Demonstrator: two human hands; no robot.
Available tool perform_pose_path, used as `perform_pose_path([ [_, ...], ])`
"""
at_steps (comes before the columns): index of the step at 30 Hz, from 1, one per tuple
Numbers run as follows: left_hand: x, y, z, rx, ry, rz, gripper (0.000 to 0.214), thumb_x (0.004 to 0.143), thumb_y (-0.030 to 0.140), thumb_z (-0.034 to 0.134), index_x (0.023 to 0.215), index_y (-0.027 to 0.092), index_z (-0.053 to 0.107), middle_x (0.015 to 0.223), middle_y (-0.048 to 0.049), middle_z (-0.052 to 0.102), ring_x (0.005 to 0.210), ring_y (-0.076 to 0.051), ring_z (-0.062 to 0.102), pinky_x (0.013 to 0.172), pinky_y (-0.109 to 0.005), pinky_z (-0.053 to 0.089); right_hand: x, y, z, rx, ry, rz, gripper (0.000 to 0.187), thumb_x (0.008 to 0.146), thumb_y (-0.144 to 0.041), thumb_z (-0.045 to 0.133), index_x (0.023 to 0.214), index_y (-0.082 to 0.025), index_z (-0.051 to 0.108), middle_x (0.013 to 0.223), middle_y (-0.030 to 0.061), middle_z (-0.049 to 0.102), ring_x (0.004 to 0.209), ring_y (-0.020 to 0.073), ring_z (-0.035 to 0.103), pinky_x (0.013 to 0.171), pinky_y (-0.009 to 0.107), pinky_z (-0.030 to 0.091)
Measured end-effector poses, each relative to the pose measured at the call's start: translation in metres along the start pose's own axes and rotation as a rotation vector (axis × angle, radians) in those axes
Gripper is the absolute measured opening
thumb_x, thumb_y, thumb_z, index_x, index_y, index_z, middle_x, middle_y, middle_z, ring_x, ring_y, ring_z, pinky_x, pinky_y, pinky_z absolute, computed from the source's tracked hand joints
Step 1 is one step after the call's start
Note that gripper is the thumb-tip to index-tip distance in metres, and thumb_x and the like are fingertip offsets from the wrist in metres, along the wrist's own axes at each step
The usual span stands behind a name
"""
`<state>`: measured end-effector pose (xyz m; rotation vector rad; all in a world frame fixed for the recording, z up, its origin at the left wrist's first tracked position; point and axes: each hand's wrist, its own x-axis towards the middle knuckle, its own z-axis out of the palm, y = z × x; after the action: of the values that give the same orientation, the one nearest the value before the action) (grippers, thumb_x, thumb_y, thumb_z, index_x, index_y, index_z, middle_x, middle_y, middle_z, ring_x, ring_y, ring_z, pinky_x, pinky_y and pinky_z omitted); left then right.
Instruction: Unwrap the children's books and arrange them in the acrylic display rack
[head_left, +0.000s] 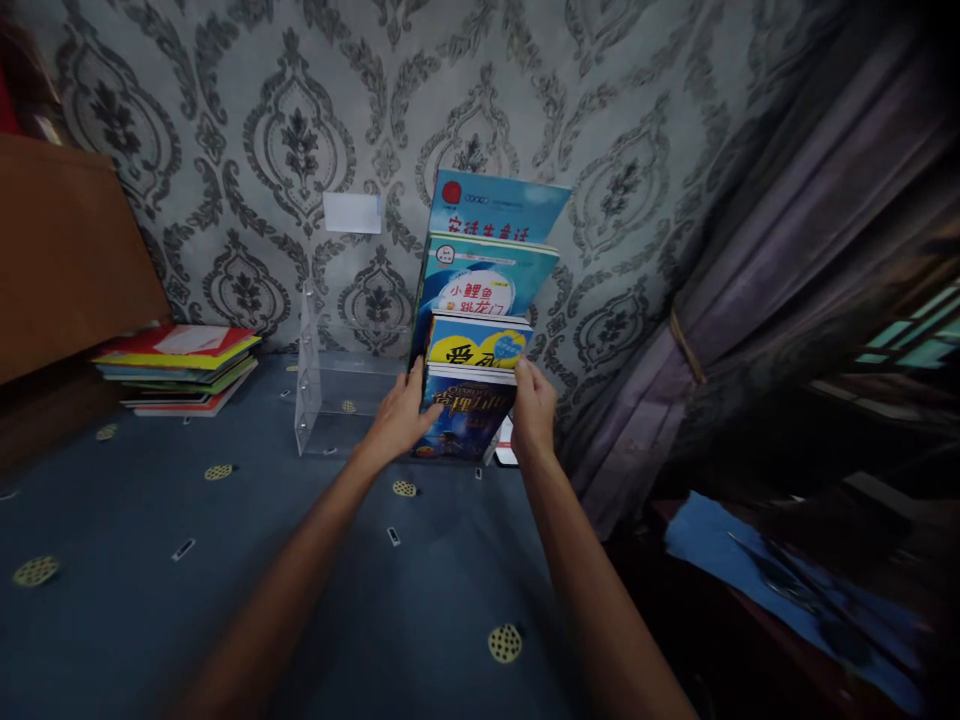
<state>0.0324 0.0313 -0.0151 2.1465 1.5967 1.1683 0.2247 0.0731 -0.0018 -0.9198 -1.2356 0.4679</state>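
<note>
A clear acrylic tiered rack (306, 390) stands against the wall, its left part bare and its right part filled with upright books. At the front is a dark blue book (461, 415) with gold lettering. My left hand (397, 415) grips its left edge, thumb across the cover, and my right hand (535, 405) holds its upper right edge. Behind it rise a yellow and blue book (450, 340), a teal book (480, 275) and, tallest at the back, a light blue book (502, 200). The lower parts of these rear books are hidden.
A stack of thin books (187, 375) lies at the left beside a brown box (67, 250). A dark blue patterned cloth (315, 600) covers the table. Tied purple curtains (720, 270) hang at the right, above a blue cloth (720, 550) with scissors on it.
</note>
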Motion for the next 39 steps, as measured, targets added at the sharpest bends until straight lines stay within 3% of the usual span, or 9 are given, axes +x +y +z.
perform_pose_path([
  [6, -0.001, -0.001, 0.001, 0.021, -0.042, -0.024, 0.08, 0.091, 0.036, 0.057, 0.158, 0.006, 0.023, 0.151, -0.0251, 0.047, 0.14, -0.036, 0.046, 0.113, -0.049, 0.042, -0.002, -0.003, -0.012, -0.314, 0.005, -0.052, 0.062, 0.088, -0.064, 0.044, 0.101, -0.013, 0.078, 0.1, 0.0152, 0.076, 0.096, 0.0308, 0.064, 0.089, 0.044, 0.047],
  [12, 0.0, 0.0, -0.001, 0.029, -0.042, -0.016, 0.077, 0.091, 0.034, 0.057, 0.157, 0.007, 0.027, 0.143, -0.0232, 0.051, 0.132, -0.034, 0.052, 0.111, -0.048, 0.044, -0.003, -0.008, -0.019, -0.468, -0.02, -0.03, 0.062, 0.088, -0.067, 0.039, 0.081, -0.017, 0.075, 0.076, 0.01, 0.072, 0.075, 0.0258, 0.059, 0.071, 0.036, 0.043],
  [17, 0.0, -0.001, -0.001, 0.016, -0.043, -0.004, 0.076, 0.09, 0.035, 0.058, 0.156, 0.009, 0.029, 0.138, -0.0208, 0.052, 0.125, -0.032, 0.057, 0.109, -0.047, 0.045, -0.003, -0.008, -0.02, -0.469, -0.022, -0.03, 0.057, 0.086, -0.068, 0.041, 0.064, -0.021, 0.065, 0.063, 0.0062, 0.065, 0.067, 0.0227, 0.053, 0.066, 0.033, 0.039],
  [31, 0.001, -0.001, -0.002, 0.032, -0.053, -0.012, 0.075, 0.09, 0.034, 0.057, 0.155, 0.008, 0.031, 0.14, -0.0222, 0.051, 0.124, -0.032, 0.057, 0.109, -0.048, 0.045, 0.0, -0.009, -0.022, -0.469, -0.057, -0.004, 0.058, 0.085, -0.069, 0.044, 0.058, -0.02, 0.058, 0.058, 0.0033, 0.059, 0.063, 0.0198, 0.052, 0.062, 0.031, 0.038],
  [39, 0.002, -0.002, -0.001, 0.028, -0.045, -0.015, 0.075, 0.091, 0.035, 0.056, 0.155, 0.007, 0.03, 0.139, -0.0224, 0.052, 0.122, -0.032, 0.058, 0.108, -0.048, 0.046, 0.004, 0.006, -0.012, -0.251, -0.056, 0.061, 0.064, 0.083, -0.073, 0.05, 0.089, -0.014, 0.074, 0.083, 0.0086, 0.073, 0.086, 0.0259, 0.062, 0.078, 0.036, 0.048],
])
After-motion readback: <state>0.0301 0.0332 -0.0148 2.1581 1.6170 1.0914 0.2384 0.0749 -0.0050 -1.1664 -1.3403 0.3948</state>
